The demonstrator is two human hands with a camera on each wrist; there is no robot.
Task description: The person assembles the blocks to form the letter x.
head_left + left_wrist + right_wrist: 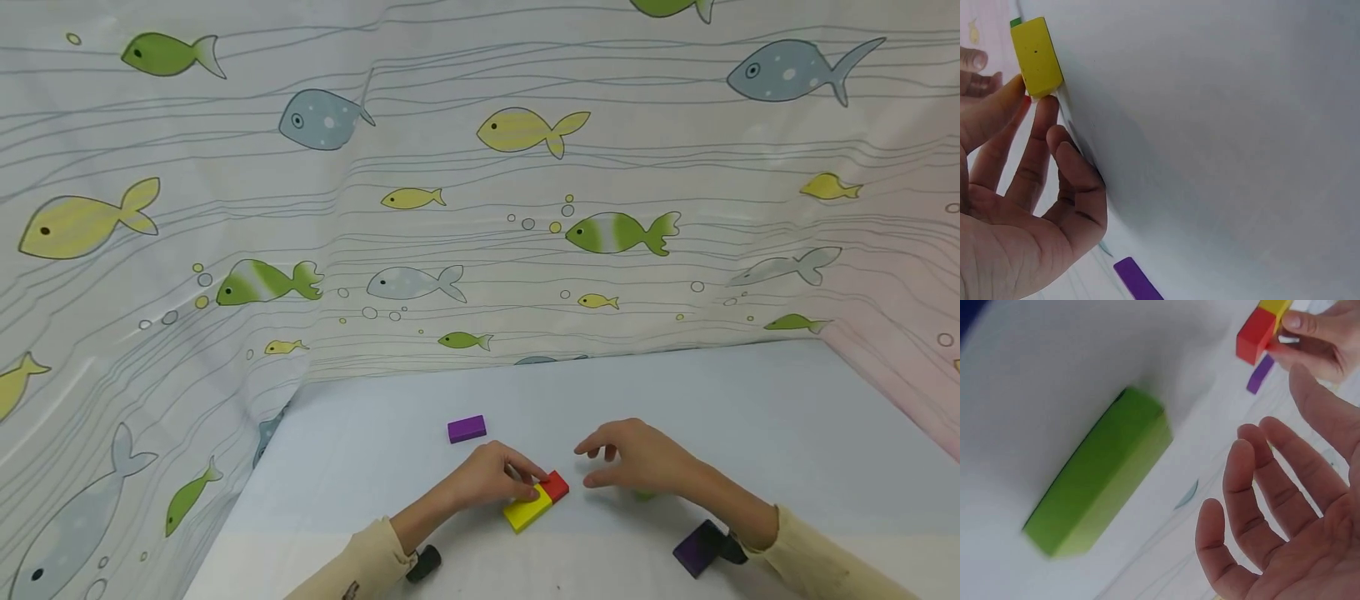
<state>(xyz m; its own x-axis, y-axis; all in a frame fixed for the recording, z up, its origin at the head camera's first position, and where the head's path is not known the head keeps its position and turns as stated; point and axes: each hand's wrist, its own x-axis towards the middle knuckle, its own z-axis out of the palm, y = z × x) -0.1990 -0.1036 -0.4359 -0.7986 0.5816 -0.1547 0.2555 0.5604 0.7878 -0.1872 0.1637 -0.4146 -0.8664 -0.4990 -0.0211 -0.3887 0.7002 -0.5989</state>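
My left hand (501, 477) pinches a yellow block (527, 510) on the table, thumb at its edge and fingers on the far side. A red block (556, 486) lies against the yellow one's far right end, with fingertips beside it. In the left wrist view the yellow block (1037, 57) shows beside the thumb. My right hand (637, 457) hovers to the right, fingers spread and loosely bent, holding nothing. Beneath it lies a long green block (1100, 472), mostly hidden in the head view.
A purple block (467, 428) lies behind my left hand. Beside my right wrist is a dark purple block (695, 550), partly covered by the black wrist camera (732, 548). A fish-patterned curtain (465, 242) stands along the table's back and sides.
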